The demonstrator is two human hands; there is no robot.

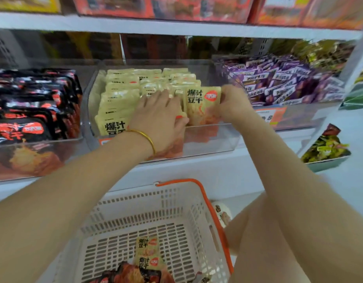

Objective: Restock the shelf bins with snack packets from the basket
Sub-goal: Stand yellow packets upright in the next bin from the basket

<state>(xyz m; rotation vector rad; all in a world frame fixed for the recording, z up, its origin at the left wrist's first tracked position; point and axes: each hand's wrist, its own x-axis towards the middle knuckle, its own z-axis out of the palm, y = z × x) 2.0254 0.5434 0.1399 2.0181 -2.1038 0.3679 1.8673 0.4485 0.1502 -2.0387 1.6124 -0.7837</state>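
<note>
Three bins stand side by side on the shelf (197,170). The middle bin (215,139) holds dried-tofu packets (119,99) in rows, one behind another. The left bin (54,148) and right bin (303,119) hold other snack packets. Toward the middle bin's front right, an upright packet (201,107) stands between the hands. The left hand (160,117) lies on the rows to its left, and the right hand (231,103) grips its right edge. Below and before the shelf, the basket (176,194) holds a few loose packets (148,252). Boxes (156,7) line the shelf above.
</note>
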